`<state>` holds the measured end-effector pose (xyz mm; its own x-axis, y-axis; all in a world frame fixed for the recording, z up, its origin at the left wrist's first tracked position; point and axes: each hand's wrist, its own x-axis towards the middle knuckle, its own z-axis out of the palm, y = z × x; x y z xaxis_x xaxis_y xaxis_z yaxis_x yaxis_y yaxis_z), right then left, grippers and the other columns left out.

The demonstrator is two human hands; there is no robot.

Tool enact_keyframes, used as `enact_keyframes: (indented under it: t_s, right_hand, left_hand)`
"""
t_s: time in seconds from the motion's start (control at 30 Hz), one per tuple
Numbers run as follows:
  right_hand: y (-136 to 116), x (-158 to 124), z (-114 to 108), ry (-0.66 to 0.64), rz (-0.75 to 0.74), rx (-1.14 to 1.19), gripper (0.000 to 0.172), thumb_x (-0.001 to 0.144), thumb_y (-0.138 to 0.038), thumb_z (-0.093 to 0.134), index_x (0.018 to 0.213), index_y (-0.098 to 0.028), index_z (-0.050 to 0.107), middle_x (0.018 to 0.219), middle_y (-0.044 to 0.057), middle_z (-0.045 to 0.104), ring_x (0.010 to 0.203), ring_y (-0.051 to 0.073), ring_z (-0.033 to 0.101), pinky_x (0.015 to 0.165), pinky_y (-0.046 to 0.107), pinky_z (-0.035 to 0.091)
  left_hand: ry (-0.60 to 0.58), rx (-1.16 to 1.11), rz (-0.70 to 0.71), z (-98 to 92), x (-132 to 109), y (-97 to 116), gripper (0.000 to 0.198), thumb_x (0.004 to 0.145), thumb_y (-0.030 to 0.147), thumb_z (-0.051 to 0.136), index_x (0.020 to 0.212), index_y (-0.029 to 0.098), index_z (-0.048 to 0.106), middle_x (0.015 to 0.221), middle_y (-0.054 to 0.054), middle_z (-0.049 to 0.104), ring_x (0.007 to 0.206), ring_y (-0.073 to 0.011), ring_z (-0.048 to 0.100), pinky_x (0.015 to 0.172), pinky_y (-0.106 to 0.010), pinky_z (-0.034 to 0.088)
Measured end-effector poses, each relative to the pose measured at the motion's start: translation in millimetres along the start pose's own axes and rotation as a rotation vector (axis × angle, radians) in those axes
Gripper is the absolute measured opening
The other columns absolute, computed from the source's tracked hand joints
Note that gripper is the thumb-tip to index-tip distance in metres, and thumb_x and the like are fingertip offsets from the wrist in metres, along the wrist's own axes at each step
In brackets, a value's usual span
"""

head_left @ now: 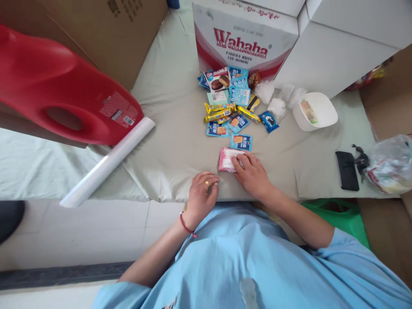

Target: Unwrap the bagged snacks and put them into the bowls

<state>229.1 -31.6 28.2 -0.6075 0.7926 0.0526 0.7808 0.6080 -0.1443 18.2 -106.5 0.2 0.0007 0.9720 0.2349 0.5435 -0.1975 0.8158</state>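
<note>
My right hand (252, 176) grips the right end of a small pink-and-white plastic packet (228, 157), which lies on the cloth; its fingers cover part of it. My left hand (202, 193), with a gold ring and a red string bracelet, rests empty at the table's front edge, left of the packet and apart from it. Its fingers are loosely bent and not closed on anything. Just beyond the packet is a blue snack sachet (240, 142). Farther back lie more blue sachets (240, 96), several yellow-wrapped bars (219, 113) and a chocolate-pie packet (217, 80).
A Wahaha water carton (241, 45) stands behind the snacks. A white plastic tub (317, 113) sits right, with a black phone (346, 171) and a plastic bag (391, 165) beyond. On the left are a red jug (74, 90) and a white film roll (107, 165) overhanging the edge.
</note>
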Motion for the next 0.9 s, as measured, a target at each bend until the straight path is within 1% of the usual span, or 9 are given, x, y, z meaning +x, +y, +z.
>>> enact_keyframes:
  t_s: [0.13, 0.27, 0.33, 0.43, 0.5, 0.57, 0.73, 0.83, 0.9]
  right_hand:
    - [10, 16, -9, -0.037, -0.062, -0.003, 0.043, 0.104, -0.016, 0.048, 0.145, -0.017, 0.061, 0.132, 0.019, 0.065, 0.122, 0.036, 0.051, 0.104, 0.051, 0.05]
    - [24, 23, -17, 0.02, -0.012, 0.082, 0.04, 0.107, -0.022, 0.042, 0.139, -0.015, 0.065, 0.13, 0.02, 0.065, 0.113, 0.034, 0.055, 0.098, 0.051, 0.052]
    - [33, 22, -19, 0.055, 0.025, 0.223, 0.039, 0.108, -0.026, 0.041, 0.135, -0.016, 0.067, 0.126, 0.019, 0.066, 0.113, 0.032, 0.057, 0.098, 0.049, 0.053]
    - [38, 19, -17, 0.075, 0.041, 0.484, 0.037, 0.109, -0.03, 0.041, 0.131, -0.018, 0.068, 0.119, 0.016, 0.066, 0.112, 0.029, 0.062, 0.099, 0.045, 0.054]
    - [34, 16, -14, 0.084, 0.04, 0.587, 0.036, 0.109, -0.031, 0.042, 0.132, -0.021, 0.067, 0.118, 0.014, 0.066, 0.112, 0.027, 0.063, 0.099, 0.045, 0.055]
    - [25, 12, -11, 0.096, 0.031, 0.593, 0.036, 0.109, -0.033, 0.043, 0.136, -0.022, 0.064, 0.121, 0.015, 0.065, 0.115, 0.028, 0.062, 0.101, 0.047, 0.054]
    - [3, 2, -10, 0.061, 0.003, 0.405, 0.049, 0.102, -0.041, 0.061, 0.145, -0.017, 0.056, 0.135, 0.021, 0.059, 0.124, 0.035, 0.055, 0.105, 0.052, 0.051]
    - [5, 2, -14, 0.024, 0.04, 0.347, 0.04, 0.101, -0.029, 0.059, 0.138, -0.014, 0.061, 0.13, 0.022, 0.062, 0.119, 0.035, 0.056, 0.102, 0.051, 0.052]
    - [13, 2, -18, 0.042, 0.077, 0.41, 0.037, 0.1, -0.024, 0.055, 0.135, -0.016, 0.063, 0.128, 0.02, 0.065, 0.117, 0.033, 0.057, 0.102, 0.049, 0.051]
  left_hand:
    - [0.045, -0.107, -0.076, -2.2, 6, 0, 0.019, 0.099, 0.023, 0.055, 0.097, 0.023, 0.074, 0.1, -0.005, 0.078, 0.109, -0.0223, 0.07, 0.102, -0.043, 0.055]
    - [0.04, -0.239, -0.227, -0.8, 10, 6, 0.021, 0.101, 0.031, 0.055, 0.1, 0.022, 0.075, 0.107, -0.007, 0.076, 0.109, -0.0218, 0.07, 0.101, -0.04, 0.055]
    - [0.028, -0.316, -0.313, 4.1, 13, 8, 0.024, 0.1, 0.035, 0.057, 0.11, 0.021, 0.073, 0.118, -0.01, 0.072, 0.11, -0.0218, 0.07, 0.094, -0.036, 0.057]
    - [0.007, -0.38, -0.384, 17.6, 22, 8, 0.041, 0.096, 0.038, 0.063, 0.132, 0.02, 0.064, 0.134, -0.013, 0.065, 0.11, -0.0218, 0.07, 0.086, -0.034, 0.059]
    - [-0.014, -0.328, -0.374, 27.6, 30, 8, 0.049, 0.094, 0.038, 0.066, 0.139, 0.02, 0.059, 0.13, -0.013, 0.066, 0.099, -0.0205, 0.069, 0.085, -0.036, 0.059]
    - [-0.005, -0.221, -0.329, 35.4, 37, 8, 0.045, 0.093, 0.033, 0.066, 0.136, 0.019, 0.061, 0.121, -0.012, 0.068, 0.095, -0.0212, 0.068, 0.086, -0.039, 0.059]
    - [0.019, 0.021, -0.201, 42.0, 38, 12, 0.043, 0.09, 0.02, 0.062, 0.133, 0.018, 0.059, 0.126, -0.014, 0.063, 0.118, -0.0279, 0.064, 0.097, -0.043, 0.057]
    - [-0.034, 0.055, -0.152, 39.2, 34, 14, 0.043, 0.092, 0.017, 0.057, 0.134, 0.019, 0.059, 0.124, -0.013, 0.064, 0.118, -0.0271, 0.064, 0.1, -0.043, 0.056]
    - [-0.043, 0.015, -0.129, 36.2, 35, 16, 0.045, 0.095, 0.021, 0.057, 0.139, 0.02, 0.058, 0.127, -0.013, 0.063, 0.119, -0.0261, 0.064, 0.103, -0.044, 0.055]
